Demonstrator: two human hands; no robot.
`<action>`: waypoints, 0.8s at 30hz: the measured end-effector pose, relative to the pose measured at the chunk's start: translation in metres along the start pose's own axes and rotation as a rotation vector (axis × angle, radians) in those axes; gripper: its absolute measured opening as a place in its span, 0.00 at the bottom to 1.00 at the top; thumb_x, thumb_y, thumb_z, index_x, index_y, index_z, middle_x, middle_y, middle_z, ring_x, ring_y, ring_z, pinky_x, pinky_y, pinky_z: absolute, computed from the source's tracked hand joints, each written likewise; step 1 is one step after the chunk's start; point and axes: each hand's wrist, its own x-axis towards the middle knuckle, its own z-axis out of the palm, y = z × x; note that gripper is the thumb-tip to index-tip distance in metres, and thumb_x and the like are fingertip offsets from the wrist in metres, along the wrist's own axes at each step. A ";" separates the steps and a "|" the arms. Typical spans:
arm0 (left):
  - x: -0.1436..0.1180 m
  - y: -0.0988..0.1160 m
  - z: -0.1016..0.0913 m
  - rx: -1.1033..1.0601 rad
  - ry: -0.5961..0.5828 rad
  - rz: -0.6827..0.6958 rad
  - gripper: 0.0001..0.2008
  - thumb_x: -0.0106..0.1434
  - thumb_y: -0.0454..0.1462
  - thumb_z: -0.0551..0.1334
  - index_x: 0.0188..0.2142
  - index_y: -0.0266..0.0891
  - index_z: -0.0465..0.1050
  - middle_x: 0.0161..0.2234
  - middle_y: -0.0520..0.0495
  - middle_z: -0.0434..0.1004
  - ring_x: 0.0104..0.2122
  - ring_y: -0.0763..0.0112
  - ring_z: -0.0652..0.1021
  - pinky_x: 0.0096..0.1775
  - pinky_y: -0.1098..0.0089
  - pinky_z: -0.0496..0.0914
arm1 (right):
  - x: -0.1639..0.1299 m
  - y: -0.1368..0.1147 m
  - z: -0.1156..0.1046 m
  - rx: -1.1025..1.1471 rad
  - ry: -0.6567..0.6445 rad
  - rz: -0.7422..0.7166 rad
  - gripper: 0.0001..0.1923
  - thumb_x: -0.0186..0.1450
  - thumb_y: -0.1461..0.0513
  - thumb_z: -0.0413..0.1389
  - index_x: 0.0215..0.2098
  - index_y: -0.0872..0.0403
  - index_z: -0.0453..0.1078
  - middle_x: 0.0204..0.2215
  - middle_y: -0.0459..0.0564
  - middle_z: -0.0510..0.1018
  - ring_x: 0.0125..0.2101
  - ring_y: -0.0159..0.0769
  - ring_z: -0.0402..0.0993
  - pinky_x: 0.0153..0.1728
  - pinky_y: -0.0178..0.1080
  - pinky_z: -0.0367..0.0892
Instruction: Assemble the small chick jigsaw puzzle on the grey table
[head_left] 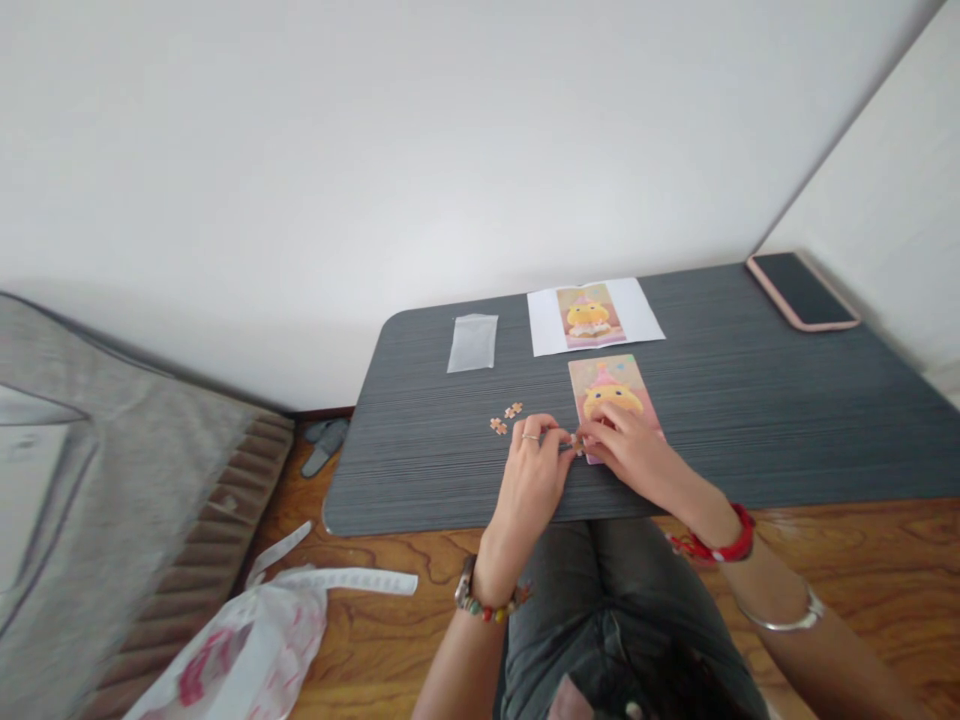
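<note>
A jigsaw puzzle [637, 378] with a yellow cartoon figure in a pink hat lies on the dark table, its lower part partly covered by my right hand. Between the fingertips of both hands is a small puzzle piece [577, 446], at the puzzle's lower left edge. My left hand [534, 465] pinches it from the left, a ring on one finger. From the right, my right hand [628, 445] closes its fingertips on the same piece, resting over the puzzle. Two loose puzzle pieces [499, 426] lie to the left of my left hand.
Behind the puzzle lies a white reference sheet [645, 312] with the same picture. A clear plastic bag [473, 343] lies at the back left of the table [420, 440], and a phone [802, 290] at the back right. On the floor are slippers [325, 446] and a white plastic bag [262, 640].
</note>
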 end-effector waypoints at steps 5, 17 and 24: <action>0.009 0.013 0.008 -0.064 -0.043 0.084 0.05 0.64 0.34 0.54 0.38 0.37 0.67 0.41 0.44 0.64 0.43 0.65 0.67 0.46 0.61 0.67 | -0.018 0.017 -0.009 -0.021 0.028 -0.018 0.08 0.63 0.64 0.51 0.40 0.54 0.71 0.35 0.51 0.71 0.38 0.38 0.67 0.39 0.40 0.62; 0.032 0.028 0.035 0.019 -0.102 0.118 0.05 0.63 0.34 0.55 0.37 0.36 0.68 0.42 0.41 0.66 0.43 0.62 0.67 0.46 0.61 0.66 | -0.032 0.041 -0.014 -0.160 0.054 0.030 0.09 0.64 0.63 0.51 0.38 0.54 0.72 0.37 0.54 0.73 0.39 0.41 0.67 0.37 0.41 0.59; 0.029 0.031 0.041 0.017 -0.133 0.075 0.06 0.62 0.36 0.58 0.36 0.35 0.68 0.42 0.41 0.66 0.44 0.60 0.67 0.47 0.59 0.66 | -0.035 0.041 -0.012 -0.167 0.037 0.032 0.08 0.64 0.64 0.52 0.37 0.54 0.73 0.36 0.54 0.73 0.39 0.40 0.68 0.38 0.41 0.59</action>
